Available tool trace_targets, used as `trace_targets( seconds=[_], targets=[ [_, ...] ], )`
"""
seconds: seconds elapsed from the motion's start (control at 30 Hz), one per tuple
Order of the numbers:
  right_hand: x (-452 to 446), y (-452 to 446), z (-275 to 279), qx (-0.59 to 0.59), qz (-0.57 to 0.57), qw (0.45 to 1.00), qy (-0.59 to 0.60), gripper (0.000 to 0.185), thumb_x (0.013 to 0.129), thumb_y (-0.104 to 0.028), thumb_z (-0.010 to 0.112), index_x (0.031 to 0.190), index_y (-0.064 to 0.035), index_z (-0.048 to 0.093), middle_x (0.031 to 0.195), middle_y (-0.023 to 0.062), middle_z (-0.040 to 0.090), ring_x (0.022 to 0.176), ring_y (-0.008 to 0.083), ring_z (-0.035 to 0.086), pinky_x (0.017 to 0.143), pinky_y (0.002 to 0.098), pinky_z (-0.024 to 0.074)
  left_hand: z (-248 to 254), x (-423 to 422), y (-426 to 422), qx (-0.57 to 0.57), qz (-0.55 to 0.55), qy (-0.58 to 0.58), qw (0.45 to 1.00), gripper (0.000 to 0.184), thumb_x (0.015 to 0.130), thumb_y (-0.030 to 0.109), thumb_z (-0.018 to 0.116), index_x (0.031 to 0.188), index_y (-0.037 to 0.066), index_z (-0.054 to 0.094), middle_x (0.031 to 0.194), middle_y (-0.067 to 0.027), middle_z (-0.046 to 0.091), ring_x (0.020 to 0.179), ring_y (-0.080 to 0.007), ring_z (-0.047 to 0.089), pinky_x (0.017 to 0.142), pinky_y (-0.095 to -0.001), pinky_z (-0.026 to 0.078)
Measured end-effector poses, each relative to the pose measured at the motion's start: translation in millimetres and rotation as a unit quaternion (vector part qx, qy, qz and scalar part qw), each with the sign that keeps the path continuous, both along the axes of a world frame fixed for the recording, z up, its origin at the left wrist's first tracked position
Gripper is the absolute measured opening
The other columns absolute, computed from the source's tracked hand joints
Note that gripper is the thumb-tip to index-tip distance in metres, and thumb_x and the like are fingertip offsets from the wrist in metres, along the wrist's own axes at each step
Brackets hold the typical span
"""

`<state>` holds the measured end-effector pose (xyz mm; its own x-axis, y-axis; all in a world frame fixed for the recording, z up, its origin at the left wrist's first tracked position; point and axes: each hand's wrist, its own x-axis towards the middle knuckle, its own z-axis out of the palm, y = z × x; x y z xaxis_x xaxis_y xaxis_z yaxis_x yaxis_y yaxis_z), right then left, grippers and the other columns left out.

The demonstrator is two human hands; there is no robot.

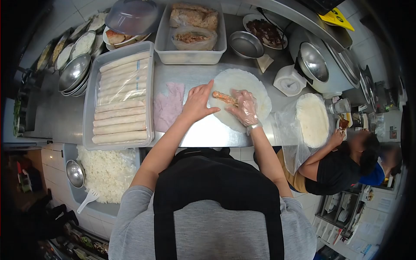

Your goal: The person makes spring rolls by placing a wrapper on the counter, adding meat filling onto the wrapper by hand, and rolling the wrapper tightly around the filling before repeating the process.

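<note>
Here's the wrapper point(256, 84), lying flat on the steel counter point(201, 141), and it's a half-made one: the filling point(222, 97) is on, reaching from between 9 and 10 o'clock in to the middle, but not a fold in sight. Left hand point(200, 103), bare, sits at the 9 o'clock edge, fingers and thumb spread wide. Right hand point(245, 107), in clear plastic, is curled over the filling's inner end; pinching or only pressing, I can't tell from here.

Now look to 9 o'clock, past the pink cloth point(169, 107): there's the finished side, a tub point(150, 93) lined with long rolls point(120, 125), the far ones under clear film point(130, 84). Plenty done, I'd say!

And stock in hand: up at 11 o'clock, a bin point(189, 58) holds a bag point(195, 40) of similar-looking filling, while between 3 and 4, a pale stack point(313, 121) looks like more wrappers, though I can't count them. This one, by my reckoning, has all its rolling left.
</note>
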<state>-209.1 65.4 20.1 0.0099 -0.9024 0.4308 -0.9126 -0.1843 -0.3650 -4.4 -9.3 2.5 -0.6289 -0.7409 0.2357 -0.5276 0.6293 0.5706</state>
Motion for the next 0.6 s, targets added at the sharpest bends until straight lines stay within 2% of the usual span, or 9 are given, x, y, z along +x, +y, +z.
trace_targets(
  seconds=[0.1,0.2,0.4,0.53,0.6],
  targets=[
    [-4.4,-4.7,-13.6,0.049,0.001,0.998,-0.024,0.04,0.069,-0.023,0.075,0.105,-0.0076,0.07,0.094,0.0112,0.062,0.092,0.0301,0.057,0.081,0.0416,0.0467,-1.5,0.4,-1.3,0.004,0.004,-0.008,1.0,0.104,0.068,0.041,0.079,0.147,0.0,0.026,0.135,-0.0187,0.049,0.129,-0.0315,0.041,0.109,-0.0446,0.026],
    [-6.9,-1.7,-19.2,0.005,0.014,0.999,-0.052,0.042,0.072,-0.021,0.073,0.112,-0.0098,0.068,0.093,0.0103,0.061,0.089,0.0291,0.058,0.079,0.0417,0.0473,-1.2,1.0,-1.6,0.001,0.002,0.01,1.0,0.105,0.067,0.041,0.08,0.147,0.0,0.026,0.134,-0.019,0.049,0.13,-0.0313,0.041,0.109,-0.0447,0.026],
    [-10.6,6.1,-18.2,0.017,0.004,1.0,-0.001,0.043,0.078,-0.017,0.066,0.12,-0.0135,0.066,0.096,0.0103,0.062,0.09,0.0293,0.058,0.08,0.0414,0.0476,-2.3,0.5,-1.6,0.012,0.002,0.004,1.0,0.105,0.067,0.041,0.08,0.147,0.001,0.025,0.135,-0.0184,0.048,0.13,-0.0314,0.041,0.109,-0.0446,0.026],
    [-14.4,11.7,-16.9,0.03,0.006,0.999,0.028,0.043,0.078,-0.017,0.067,0.12,-0.0131,0.066,0.101,0.0112,0.061,0.093,0.0295,0.057,0.081,0.0411,0.0476,-1.1,1.9,-1.4,0.007,0.005,0.002,1.0,0.105,0.068,0.041,0.08,0.148,0.001,0.025,0.136,-0.0181,0.048,0.13,-0.031,0.041,0.11,-0.0444,0.026],
    [-10.4,12.8,-14.3,-0.011,-0.035,0.999,0.001,0.042,0.074,-0.017,0.071,0.116,-0.0115,0.067,0.1,0.0102,0.061,0.092,0.0299,0.057,0.081,0.0411,0.0477,-0.9,1.3,-1.6,0.008,0.004,0.001,1.0,0.105,0.068,0.041,0.08,0.148,0.001,0.025,0.136,-0.018,0.048,0.13,-0.0308,0.04,0.11,-0.0443,0.026]
  ],
)
